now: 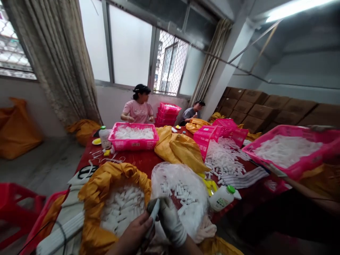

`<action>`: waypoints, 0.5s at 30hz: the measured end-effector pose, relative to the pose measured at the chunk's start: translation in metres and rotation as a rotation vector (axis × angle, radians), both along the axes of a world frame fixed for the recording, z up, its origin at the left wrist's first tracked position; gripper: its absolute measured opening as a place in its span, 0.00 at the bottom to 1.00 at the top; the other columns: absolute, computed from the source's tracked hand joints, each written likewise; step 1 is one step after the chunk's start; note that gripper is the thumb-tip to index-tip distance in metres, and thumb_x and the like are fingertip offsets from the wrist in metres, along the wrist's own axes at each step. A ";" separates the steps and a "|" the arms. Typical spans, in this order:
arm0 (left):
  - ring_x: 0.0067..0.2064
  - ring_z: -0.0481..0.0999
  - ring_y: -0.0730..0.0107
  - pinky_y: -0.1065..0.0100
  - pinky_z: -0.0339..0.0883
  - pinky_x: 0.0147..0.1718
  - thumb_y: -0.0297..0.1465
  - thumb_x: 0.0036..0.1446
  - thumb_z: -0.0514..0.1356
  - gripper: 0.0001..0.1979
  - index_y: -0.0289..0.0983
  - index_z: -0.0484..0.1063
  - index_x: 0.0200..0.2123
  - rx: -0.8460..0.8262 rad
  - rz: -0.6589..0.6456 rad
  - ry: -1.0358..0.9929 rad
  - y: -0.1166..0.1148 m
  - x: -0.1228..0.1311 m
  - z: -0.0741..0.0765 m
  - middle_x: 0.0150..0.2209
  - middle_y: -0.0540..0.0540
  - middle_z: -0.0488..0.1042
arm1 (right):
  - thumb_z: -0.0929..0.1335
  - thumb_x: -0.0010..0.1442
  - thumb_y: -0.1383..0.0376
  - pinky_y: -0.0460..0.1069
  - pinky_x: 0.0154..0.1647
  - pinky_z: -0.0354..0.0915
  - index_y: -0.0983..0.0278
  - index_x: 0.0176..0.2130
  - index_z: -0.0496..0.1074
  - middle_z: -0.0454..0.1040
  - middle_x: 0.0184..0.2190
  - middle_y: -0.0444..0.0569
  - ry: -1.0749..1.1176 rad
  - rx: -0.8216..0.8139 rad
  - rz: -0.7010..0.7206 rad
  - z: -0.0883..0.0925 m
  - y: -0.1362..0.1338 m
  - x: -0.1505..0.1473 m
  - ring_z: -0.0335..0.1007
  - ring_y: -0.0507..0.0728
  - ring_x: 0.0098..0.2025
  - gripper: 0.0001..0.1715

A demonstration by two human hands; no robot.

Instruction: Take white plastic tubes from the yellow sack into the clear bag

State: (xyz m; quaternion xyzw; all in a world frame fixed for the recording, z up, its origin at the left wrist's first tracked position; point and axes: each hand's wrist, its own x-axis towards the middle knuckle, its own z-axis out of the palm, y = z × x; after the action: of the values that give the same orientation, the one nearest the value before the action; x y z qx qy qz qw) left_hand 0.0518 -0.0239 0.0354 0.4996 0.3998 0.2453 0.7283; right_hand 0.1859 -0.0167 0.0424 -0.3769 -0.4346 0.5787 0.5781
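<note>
My left hand [134,232] and my gloved right hand [170,222] meet low in the view, and both pinch a narrow white strip [154,216] between them. To the left of my hands, an open yellow sack [91,193] is full of white sticks. A clear plastic bag [183,198] holding loose white pieces lies just beyond my right hand. A red-covered table [143,159] stretches ahead of me.
Pink baskets of white pieces [134,136] [292,152] stand on the table, beside a loose white pile [223,159] and a white bottle [222,197]. Two seated people [138,108] [192,114] work at the far end. Cardboard cartons [265,109] are stacked at the back right.
</note>
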 end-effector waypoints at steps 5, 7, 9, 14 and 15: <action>0.31 0.67 0.71 0.74 0.63 0.30 0.57 0.49 0.55 0.27 0.38 0.71 0.34 0.301 0.127 0.125 -0.004 -0.005 0.008 0.28 0.50 0.70 | 0.68 0.55 0.48 0.50 0.39 0.67 0.63 0.33 0.76 0.76 0.29 0.48 0.010 -0.070 -0.079 -0.017 -0.002 0.002 0.70 0.54 0.32 0.21; 0.25 0.65 0.74 0.75 0.60 0.23 0.58 0.50 0.53 0.28 0.38 0.69 0.33 0.231 0.118 0.080 -0.007 -0.004 0.003 0.24 0.52 0.67 | 0.68 0.53 0.46 0.51 0.38 0.68 0.63 0.32 0.75 0.76 0.28 0.48 0.046 -0.100 -0.073 -0.021 -0.003 0.001 0.70 0.54 0.30 0.23; 0.17 0.56 0.79 0.75 0.51 0.15 0.61 0.48 0.53 0.29 0.38 0.65 0.32 0.093 0.087 -0.025 -0.011 -0.002 -0.006 0.19 0.56 0.61 | 0.68 0.52 0.43 0.51 0.36 0.68 0.63 0.32 0.75 0.76 0.28 0.49 0.072 -0.118 -0.051 -0.023 -0.005 0.000 0.70 0.54 0.30 0.26; 0.14 0.53 0.79 0.74 0.51 0.14 0.61 0.50 0.49 0.29 0.39 0.62 0.32 0.031 0.119 -0.096 -0.017 0.013 -0.021 0.17 0.58 0.59 | 0.63 0.55 0.42 0.55 0.41 0.69 0.60 0.32 0.75 0.76 0.30 0.51 -0.119 -0.097 -0.028 -0.032 -0.010 -0.002 0.72 0.58 0.33 0.27; 0.17 0.58 0.77 0.73 0.56 0.17 0.59 0.53 0.47 0.29 0.38 0.64 0.33 0.114 0.156 -0.030 -0.017 0.016 -0.021 0.18 0.55 0.62 | 0.64 0.55 0.42 0.56 0.43 0.69 0.60 0.33 0.75 0.77 0.30 0.51 -0.175 -0.099 -0.044 -0.037 -0.011 -0.002 0.72 0.59 0.34 0.26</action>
State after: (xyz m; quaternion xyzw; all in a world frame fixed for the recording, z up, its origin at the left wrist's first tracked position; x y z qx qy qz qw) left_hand 0.0682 -0.0405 0.0144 0.5038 0.4120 0.3308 0.6834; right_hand 0.1838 -0.0274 0.0054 -0.4635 -0.4461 0.5516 0.5310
